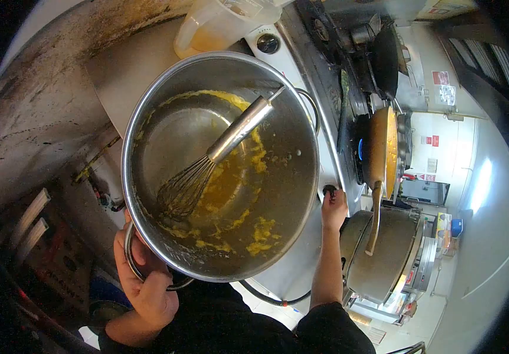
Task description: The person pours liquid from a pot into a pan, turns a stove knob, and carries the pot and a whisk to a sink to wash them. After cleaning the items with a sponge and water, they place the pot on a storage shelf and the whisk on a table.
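My left hand (145, 289) is wrapped round the loop handle (130, 253) of a large stainless steel pot (293, 194), which is tipped so its inside faces me. Inside the pot lies a metal whisk (239, 131), its wires towards the lower left. Yellow residue (263, 236) sticks to the pot's wall and bottom. To the right, my right hand (334, 207) is closed on a small black knob (329, 190) at the front of the stove. Another loop handle (309, 109) shows at the pot's far right side.
A pan (384, 147) with yellow food sits on a burner with a blue flame (360, 147). Its handle points towards me. Nearby stand a large pot (378, 248) and a dark wok (386, 62). A plastic jug (207, 26) of liquid is behind my pot.
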Tool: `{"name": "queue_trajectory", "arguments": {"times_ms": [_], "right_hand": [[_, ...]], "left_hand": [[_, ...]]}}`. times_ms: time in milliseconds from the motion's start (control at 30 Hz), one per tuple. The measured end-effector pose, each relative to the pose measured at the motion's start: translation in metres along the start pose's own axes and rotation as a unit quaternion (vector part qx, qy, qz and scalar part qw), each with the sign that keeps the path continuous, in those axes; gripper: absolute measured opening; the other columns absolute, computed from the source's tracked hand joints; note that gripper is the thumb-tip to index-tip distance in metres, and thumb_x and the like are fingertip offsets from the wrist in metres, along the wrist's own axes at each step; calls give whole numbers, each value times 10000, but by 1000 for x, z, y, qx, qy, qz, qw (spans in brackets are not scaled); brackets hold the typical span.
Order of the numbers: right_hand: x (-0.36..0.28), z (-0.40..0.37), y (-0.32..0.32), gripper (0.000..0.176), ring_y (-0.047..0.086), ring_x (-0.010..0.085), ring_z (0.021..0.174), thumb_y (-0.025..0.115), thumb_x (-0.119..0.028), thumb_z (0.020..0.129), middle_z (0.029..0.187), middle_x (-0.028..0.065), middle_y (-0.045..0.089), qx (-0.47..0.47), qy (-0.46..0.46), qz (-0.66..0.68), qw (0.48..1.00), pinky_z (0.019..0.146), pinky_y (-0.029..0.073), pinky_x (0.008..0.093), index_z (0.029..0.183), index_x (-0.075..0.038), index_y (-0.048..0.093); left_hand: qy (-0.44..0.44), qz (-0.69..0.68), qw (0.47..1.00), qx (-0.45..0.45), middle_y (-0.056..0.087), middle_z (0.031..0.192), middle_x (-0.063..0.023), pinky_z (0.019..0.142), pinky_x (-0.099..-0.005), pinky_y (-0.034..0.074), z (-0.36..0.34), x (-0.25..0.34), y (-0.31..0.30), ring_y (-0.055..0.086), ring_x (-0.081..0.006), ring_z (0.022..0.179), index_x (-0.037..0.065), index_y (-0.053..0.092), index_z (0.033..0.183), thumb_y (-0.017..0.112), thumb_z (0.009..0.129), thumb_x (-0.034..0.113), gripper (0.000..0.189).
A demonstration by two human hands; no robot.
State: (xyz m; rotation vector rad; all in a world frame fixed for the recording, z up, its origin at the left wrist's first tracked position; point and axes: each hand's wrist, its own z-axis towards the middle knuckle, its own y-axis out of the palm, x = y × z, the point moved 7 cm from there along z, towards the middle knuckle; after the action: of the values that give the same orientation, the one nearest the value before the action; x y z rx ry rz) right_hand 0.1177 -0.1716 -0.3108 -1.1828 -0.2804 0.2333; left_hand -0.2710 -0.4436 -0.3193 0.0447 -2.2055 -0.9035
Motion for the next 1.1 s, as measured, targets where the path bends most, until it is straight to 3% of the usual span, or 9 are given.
{"name": "queue_trajectory", "arguments": {"times_ms": [833, 1000, 1100], "right_hand": [[-8, 3, -4, 158, 542, 372, 625, 604, -112, 753, 704, 168, 526, -13, -1, -29, 999, 564, 445, 442, 738, -21, 476], [-4, 0, -1, 166, 551, 363, 631, 606, -127, 759, 721, 169, 535, -15, -10, -28, 999, 566, 453, 425, 757, -16, 482], [-1, 0, -1, 170, 567, 348, 634, 615, -131, 761, 731, 168, 543, -15, 21, 2, 1000, 559, 458, 411, 769, -14, 493]], "left_hand": [[-10, -4, 1000, 15, 380, 928, -67, 876, -253, 304, -1, -2, -5, 406, -157, 880, 89, 318, 817, 353, 465, -78, 391], [-12, 16, 1000, -6, 388, 918, -58, 852, -251, 313, 0, -3, -5, 404, -138, 859, 96, 327, 817, 374, 501, -70, 360], [-26, 40, 998, 35, 394, 913, -57, 832, -258, 335, 0, -2, -3, 409, -125, 831, 92, 337, 816, 401, 532, -64, 330]]}}
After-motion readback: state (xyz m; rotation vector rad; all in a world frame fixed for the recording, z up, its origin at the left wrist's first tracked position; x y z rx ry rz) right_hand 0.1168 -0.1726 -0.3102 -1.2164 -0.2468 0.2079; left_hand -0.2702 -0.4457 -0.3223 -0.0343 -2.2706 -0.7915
